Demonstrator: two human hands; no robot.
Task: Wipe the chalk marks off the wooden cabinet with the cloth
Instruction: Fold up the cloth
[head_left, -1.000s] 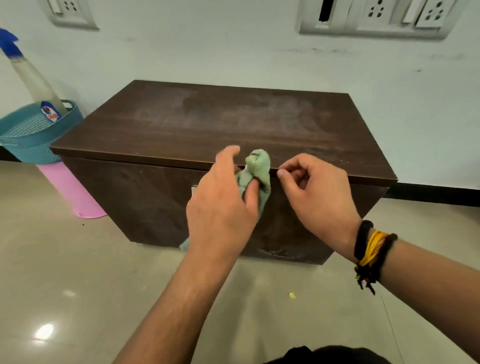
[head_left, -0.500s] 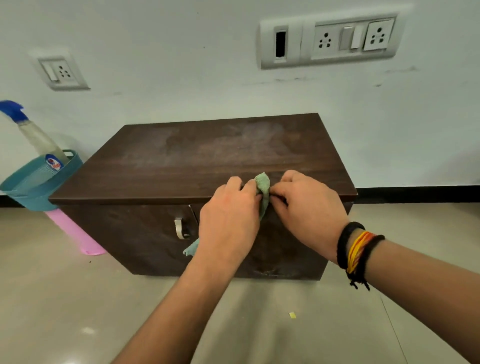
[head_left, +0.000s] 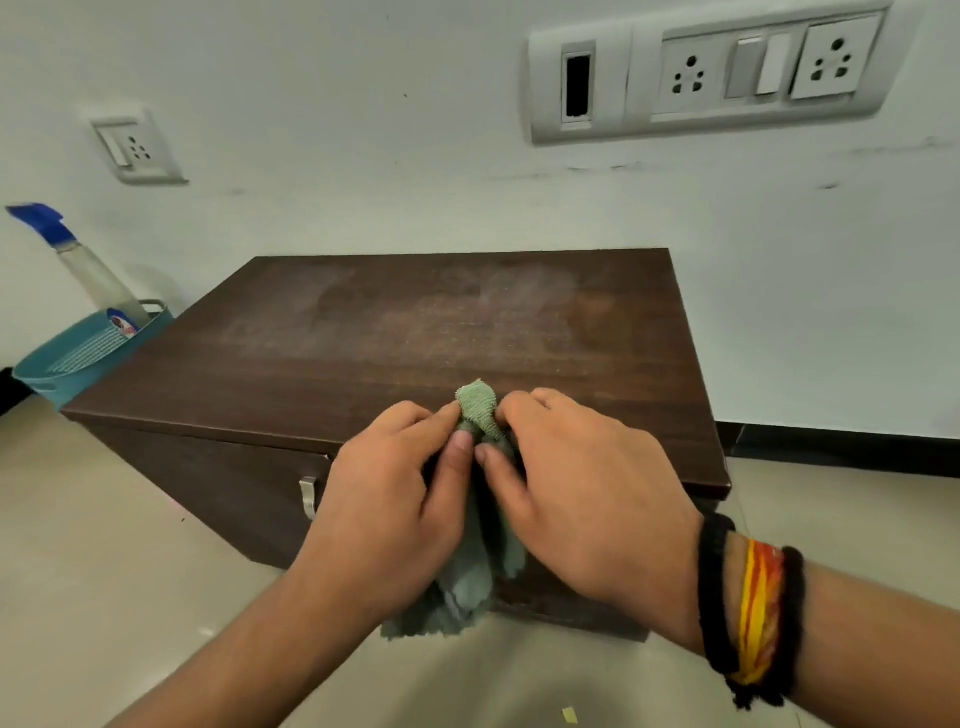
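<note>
A low dark wooden cabinet (head_left: 363, 358) stands against the white wall. Faint pale chalk smears (head_left: 524, 291) cover the back half of its top. A green cloth (head_left: 477, 402) is bunched at the top's front edge, and its tail (head_left: 462, 592) hangs down over the cabinet's front. My left hand (head_left: 387, 509) pinches the cloth from the left. My right hand (head_left: 587, 493) pinches it from the right, thumb tips almost meeting. Most of the cloth's middle is hidden between my hands.
A teal basket (head_left: 78, 353) with a blue-capped spray bottle (head_left: 88, 270) stands left of the cabinet. A metal door handle (head_left: 307, 496) shows on the cabinet's front. Wall sockets (head_left: 717, 73) sit above. A yellow scrap (head_left: 570, 715) lies on the tiled floor.
My right hand has closed onto the cloth beside my left hand. Both hands now bunch it at the cabinet's front edge. My view has tilted up, showing more wall.
</note>
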